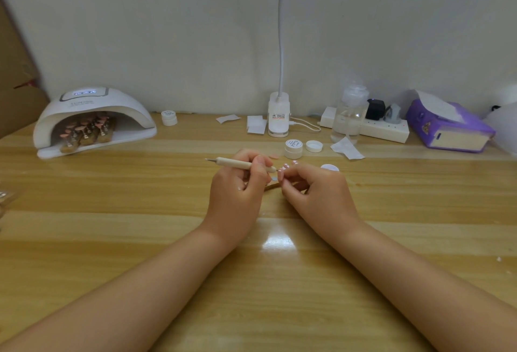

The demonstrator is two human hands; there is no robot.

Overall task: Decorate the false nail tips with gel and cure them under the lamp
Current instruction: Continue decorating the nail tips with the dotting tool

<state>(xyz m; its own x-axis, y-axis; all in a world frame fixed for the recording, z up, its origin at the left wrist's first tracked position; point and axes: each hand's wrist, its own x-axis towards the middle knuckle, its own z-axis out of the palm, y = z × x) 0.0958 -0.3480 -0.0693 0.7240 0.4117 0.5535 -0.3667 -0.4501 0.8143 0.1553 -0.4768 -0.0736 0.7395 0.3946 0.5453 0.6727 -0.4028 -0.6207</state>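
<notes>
- The white curing lamp point(95, 119) sits at 10 o'clock on the wooden counter point(112, 239). Pink nail tips on stands point(86, 130) are inside it.
- A small white jar point(169, 117) stands just right of the lamp.
- The left hand point(237, 192) is curled around a cream dotting tool point(240, 163) that lies almost flat, its tip pointing right.
- A small nail tip point(274, 178) is between the two hands, close together at the middle. It is too small to tell who holds it.
- The right hand point(316, 192) has curled fingers near the tool's tip.
- An open gel jar point(293, 148) and its lid point(314, 146) sit at 1 o'clock.
- A purple tissue box point(447, 130) is at 2 o'clock.
</notes>
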